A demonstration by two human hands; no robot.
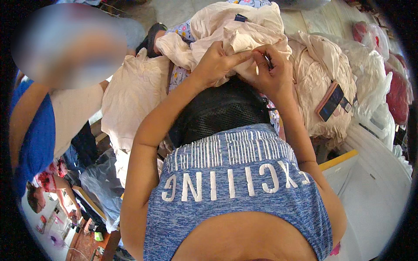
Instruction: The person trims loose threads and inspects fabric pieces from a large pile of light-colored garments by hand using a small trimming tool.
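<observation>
A crumpled cream garment (244, 37) with a small dark label (240, 18) lies across my lap. At its near edge, my left hand (217, 64) is closed, thumb and forefinger pinching a bit of the cloth. The fingertips of both hands almost meet. My right hand (275, 71) is curled closed against the same cloth. Between its fingers shows a small dark and pale thing, too little of it visible to name. Under my forearms sits a black mesh bag or cloth (217, 111).
More cream garments lie at left (135, 95) and right (313, 69). On the right pile rests a phone (331, 101). Clear plastic bags (370, 74) and a white tub (370, 182) stand at right. Another person in a blue sleeve (35, 130) is close at left.
</observation>
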